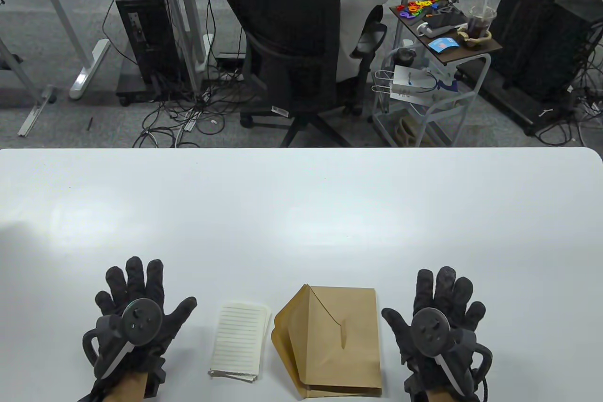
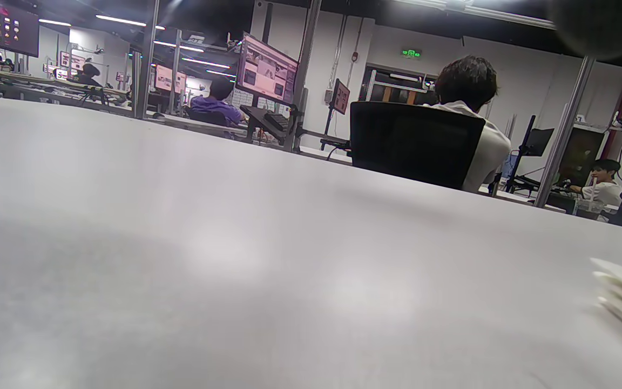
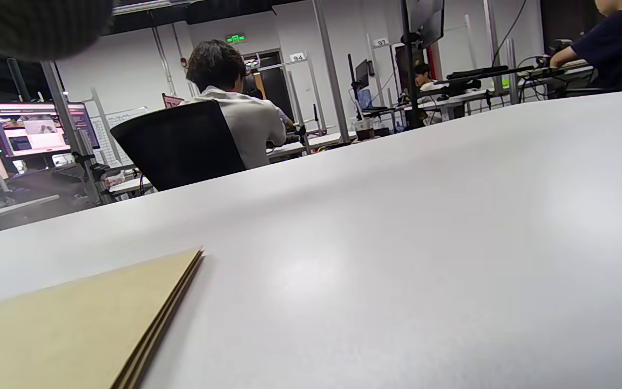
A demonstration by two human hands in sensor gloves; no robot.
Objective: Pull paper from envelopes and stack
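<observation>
Table view: I saw the paper stack point(image 1: 240, 343) and envelopes point(image 1: 332, 340) between my left hand point(image 1: 134, 322) and right hand point(image 1: 435, 326), both spread flat, holding nothing.

Envelopes point(image 1: 339, 340) plain kraft brown; paper point(image 1: 239, 342) cream, grey-ruled; table point(image 1: 301, 204) white; hands black-gloved.

White table point(image 1: 301, 213) with lined paper stack point(image 1: 239, 343) beside brown envelopes point(image 1: 339, 343), hands point(image 1: 134, 322) flat.

Left hand point(image 1: 134, 322), right hand point(image 1: 438, 326) flat (fingers spread)
</observation>
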